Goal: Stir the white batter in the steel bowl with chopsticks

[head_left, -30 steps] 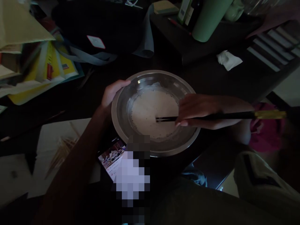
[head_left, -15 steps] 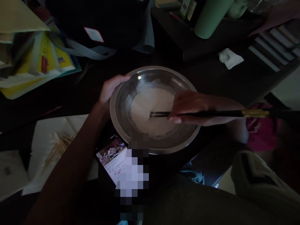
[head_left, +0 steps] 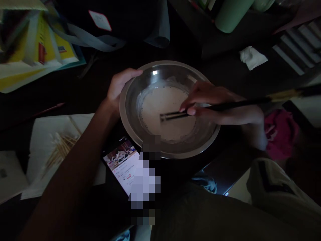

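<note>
A wide metal mixing bowl [head_left: 126, 110] stands on the dark table, holding a pale, creamy liquid [head_left: 160, 103] with small bubbles round its edge. My left hand [head_left: 122, 83] grips the bowl's left rim, thumb on top and the other fingers hidden beneath. Over the bowl's right side, my right hand [head_left: 203, 98] is closed round a pair of dark chopsticks [head_left: 225, 105] with a gold band. Their tips reach over the middle of the liquid; whether they dip into it I cannot tell.
A lit phone [head_left: 122, 164], partly pixelated, lies before the bowl. Cotton swabs [head_left: 61, 147] rest on white paper [head_left: 40, 130] at left. Yellow books [head_left: 52, 50], a black bag [head_left: 120, 20], a green bottle [head_left: 233, 15], a crumpled tissue [head_left: 253, 57] and stacked books [head_left: 296, 53] surround it.
My right hand has turned and its grip shows more openly; the chopsticks now slant, with their far end raised. My left hand stays on the rim. The view has shifted slightly.
</note>
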